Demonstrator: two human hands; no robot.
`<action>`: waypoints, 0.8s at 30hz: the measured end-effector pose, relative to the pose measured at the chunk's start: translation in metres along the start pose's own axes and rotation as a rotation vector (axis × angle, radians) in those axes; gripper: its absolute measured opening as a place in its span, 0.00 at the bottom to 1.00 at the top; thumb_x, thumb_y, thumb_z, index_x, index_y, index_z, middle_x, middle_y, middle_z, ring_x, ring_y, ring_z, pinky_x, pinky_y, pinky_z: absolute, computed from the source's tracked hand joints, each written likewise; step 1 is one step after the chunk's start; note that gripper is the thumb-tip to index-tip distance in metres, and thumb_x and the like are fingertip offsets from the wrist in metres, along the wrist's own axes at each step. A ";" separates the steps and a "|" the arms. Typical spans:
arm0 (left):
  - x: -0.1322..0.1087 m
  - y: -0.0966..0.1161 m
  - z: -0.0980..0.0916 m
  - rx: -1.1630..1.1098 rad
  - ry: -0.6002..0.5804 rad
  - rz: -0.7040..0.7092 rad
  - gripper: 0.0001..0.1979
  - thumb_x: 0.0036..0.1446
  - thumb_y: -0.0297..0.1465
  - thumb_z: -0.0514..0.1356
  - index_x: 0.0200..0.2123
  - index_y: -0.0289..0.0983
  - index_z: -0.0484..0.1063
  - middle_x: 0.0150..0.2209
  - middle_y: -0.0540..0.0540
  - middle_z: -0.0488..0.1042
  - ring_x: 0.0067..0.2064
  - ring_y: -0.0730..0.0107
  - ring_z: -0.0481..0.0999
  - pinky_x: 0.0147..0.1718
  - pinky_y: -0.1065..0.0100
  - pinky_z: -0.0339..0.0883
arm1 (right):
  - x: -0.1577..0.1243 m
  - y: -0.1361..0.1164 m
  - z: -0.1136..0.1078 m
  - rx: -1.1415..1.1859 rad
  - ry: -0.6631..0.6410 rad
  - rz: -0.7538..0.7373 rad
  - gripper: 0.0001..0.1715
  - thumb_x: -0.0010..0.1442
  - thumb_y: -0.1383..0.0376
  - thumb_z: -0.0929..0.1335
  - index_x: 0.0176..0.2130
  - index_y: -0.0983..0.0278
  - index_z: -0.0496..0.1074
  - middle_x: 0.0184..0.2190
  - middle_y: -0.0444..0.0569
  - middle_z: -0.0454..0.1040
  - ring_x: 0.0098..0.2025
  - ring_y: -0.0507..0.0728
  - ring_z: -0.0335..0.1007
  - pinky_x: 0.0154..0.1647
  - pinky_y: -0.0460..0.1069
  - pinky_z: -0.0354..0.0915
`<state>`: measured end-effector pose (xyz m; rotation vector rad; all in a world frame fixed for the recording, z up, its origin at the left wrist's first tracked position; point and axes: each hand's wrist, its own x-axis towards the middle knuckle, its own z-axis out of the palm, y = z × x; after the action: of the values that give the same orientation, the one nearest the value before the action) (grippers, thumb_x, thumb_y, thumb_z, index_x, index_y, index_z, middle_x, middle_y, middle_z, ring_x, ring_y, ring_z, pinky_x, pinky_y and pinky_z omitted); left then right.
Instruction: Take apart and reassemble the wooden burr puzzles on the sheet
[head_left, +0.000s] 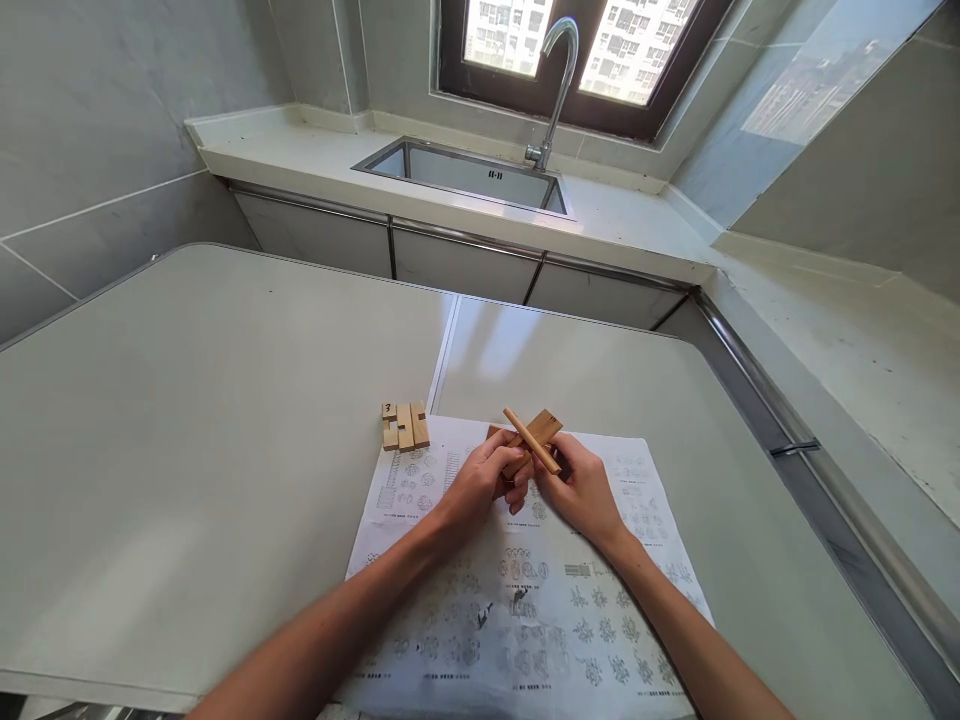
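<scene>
Several wooden puzzle pieces (546,426) are gripped between my two hands above a printed sheet (547,640). A thin wooden stick (529,440) lies slantwise across a wider notched piece. My left hand (484,480) closes its fingers round the pieces from the left. From the right, my right hand (581,485) pinches the same cluster, its fingers partly hidden behind the wood. How the pieces join inside the fingers cannot be made out. More wooden puzzle pieces (405,428), some notched, lie side by side at the sheet's upper left corner.
The sheet carries rows of small line diagrams and lies on a pale table (225,450) with a seam. Beyond the table stands a counter (300,145) with a sink (480,168) and a curved faucet (562,90) under a window. A metal rail (840,480) runs along the right.
</scene>
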<state>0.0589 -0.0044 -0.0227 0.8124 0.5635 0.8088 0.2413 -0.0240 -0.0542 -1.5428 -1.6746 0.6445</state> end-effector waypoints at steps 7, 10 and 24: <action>0.000 0.002 0.003 0.026 0.063 -0.003 0.14 0.63 0.42 0.59 0.33 0.40 0.59 0.23 0.59 0.51 0.22 0.77 0.49 0.21 0.73 0.58 | 0.001 0.000 0.001 -0.131 0.003 -0.121 0.05 0.68 0.62 0.66 0.39 0.59 0.73 0.37 0.50 0.75 0.40 0.62 0.69 0.42 0.55 0.66; -0.001 0.004 0.004 0.043 0.068 -0.012 0.17 0.62 0.44 0.61 0.33 0.40 0.60 0.23 0.59 0.49 0.22 0.78 0.48 0.21 0.73 0.56 | 0.001 -0.001 0.001 -0.134 0.010 -0.107 0.05 0.67 0.62 0.67 0.37 0.59 0.72 0.38 0.51 0.74 0.42 0.62 0.69 0.43 0.56 0.67; -0.005 0.005 0.008 0.263 0.033 0.014 0.22 0.64 0.52 0.62 0.38 0.38 0.66 0.21 0.59 0.59 0.20 0.79 0.55 0.21 0.72 0.60 | 0.005 -0.009 -0.012 0.753 -0.151 0.254 0.36 0.70 0.38 0.60 0.50 0.63 0.77 0.34 0.52 0.79 0.30 0.59 0.74 0.31 0.54 0.72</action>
<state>0.0594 -0.0094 -0.0137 1.0465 0.7036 0.7710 0.2450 -0.0219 -0.0390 -1.1640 -1.1254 1.3679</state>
